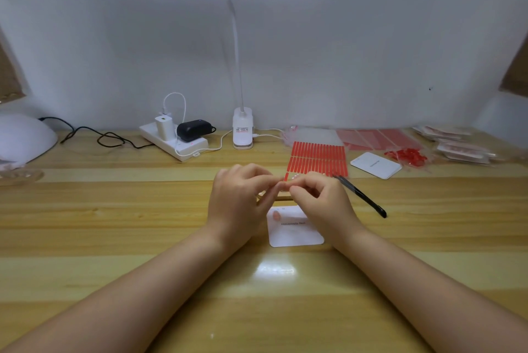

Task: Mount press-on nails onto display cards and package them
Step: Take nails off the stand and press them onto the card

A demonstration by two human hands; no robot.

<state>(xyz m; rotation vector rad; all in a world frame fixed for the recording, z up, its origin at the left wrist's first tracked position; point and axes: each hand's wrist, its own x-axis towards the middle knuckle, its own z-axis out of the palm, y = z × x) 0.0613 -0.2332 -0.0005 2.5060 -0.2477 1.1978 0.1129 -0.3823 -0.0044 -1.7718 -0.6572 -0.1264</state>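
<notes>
My left hand [240,198] and my right hand [320,201] meet fingertip to fingertip above a white display card [297,234] on the wooden table. Between the fingertips both hands pinch a small item with a red strip [286,176]; the item itself is too small to make out. One pink press-on nail [276,214] sits at the card's top left corner. My right hand also holds black tweezers [363,198], which stick out to the right. A sheet of red adhesive strips [318,159] lies just behind the hands.
A second white card [375,165] lies to the right, with red scraps [407,156], more red sheets [377,138] and packaged nail sets [454,144] beyond. A clip lamp [243,129], a power strip [174,139] with chargers and a white nail dryer [24,137] line the back.
</notes>
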